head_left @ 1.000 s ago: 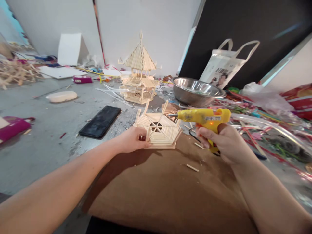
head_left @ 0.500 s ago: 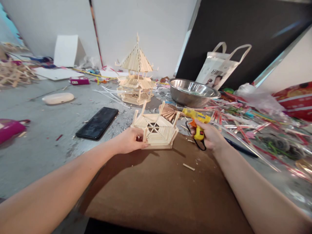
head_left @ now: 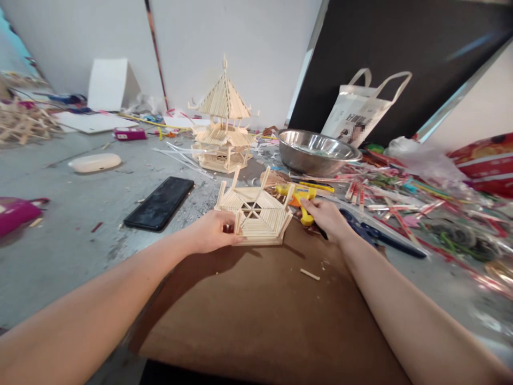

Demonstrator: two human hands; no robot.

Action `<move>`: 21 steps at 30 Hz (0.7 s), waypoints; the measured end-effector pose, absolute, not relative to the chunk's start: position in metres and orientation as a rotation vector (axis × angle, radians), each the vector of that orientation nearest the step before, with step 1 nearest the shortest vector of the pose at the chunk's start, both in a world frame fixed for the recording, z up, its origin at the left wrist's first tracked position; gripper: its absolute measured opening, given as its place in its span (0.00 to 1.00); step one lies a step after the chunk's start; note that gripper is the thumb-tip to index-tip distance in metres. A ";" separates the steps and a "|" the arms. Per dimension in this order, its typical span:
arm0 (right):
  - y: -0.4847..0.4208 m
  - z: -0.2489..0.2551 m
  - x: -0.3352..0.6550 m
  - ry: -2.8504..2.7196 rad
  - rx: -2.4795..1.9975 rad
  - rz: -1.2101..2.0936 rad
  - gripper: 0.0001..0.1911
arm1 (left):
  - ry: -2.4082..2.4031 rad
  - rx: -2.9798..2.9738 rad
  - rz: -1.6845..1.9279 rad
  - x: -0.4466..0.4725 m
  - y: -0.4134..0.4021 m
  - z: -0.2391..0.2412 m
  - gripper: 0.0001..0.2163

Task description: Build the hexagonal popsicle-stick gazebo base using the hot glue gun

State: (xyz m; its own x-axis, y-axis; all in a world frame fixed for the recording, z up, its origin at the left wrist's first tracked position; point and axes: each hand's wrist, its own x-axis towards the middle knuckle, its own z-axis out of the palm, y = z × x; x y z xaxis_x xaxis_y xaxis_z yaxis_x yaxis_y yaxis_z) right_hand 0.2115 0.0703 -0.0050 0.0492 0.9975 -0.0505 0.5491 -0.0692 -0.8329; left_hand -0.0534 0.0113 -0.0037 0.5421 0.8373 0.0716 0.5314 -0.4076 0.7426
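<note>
On the brown board (head_left: 256, 310) rests a six-sided frame of thin wooden sticks (head_left: 260, 231), with short posts rising from its corners and a spoked opening in its middle. My left hand (head_left: 214, 231) pinches the frame's near left corner post. In my right hand (head_left: 326, 216) is a yellow glue gun (head_left: 306, 216) with an orange trigger, its nozzle pointing left behind the frame's right post. A loose short stick (head_left: 310, 274) lies on the board. Behind the frame stands a tiered stick pagoda (head_left: 225, 123) with a pointed roof.
A black phone (head_left: 159, 203) and a white case (head_left: 95, 162) lie left. A steel basin (head_left: 318, 152) stands behind, near a white bag (head_left: 352, 115). Dark-handled scissors (head_left: 372, 232), a yellow-handled tool (head_left: 318, 186) and red-white strips (head_left: 385, 198) spread at right.
My right hand has moved the glue gun left, close to the frame's right side, uncovering the scissors and the yellow-handled tool. The left hand and the frame stay in place.
</note>
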 end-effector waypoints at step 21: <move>0.052 -0.002 0.225 -1.867 -1.729 0.007 0.17 | 1.153 2.097 0.547 -0.054 0.011 -0.003 0.05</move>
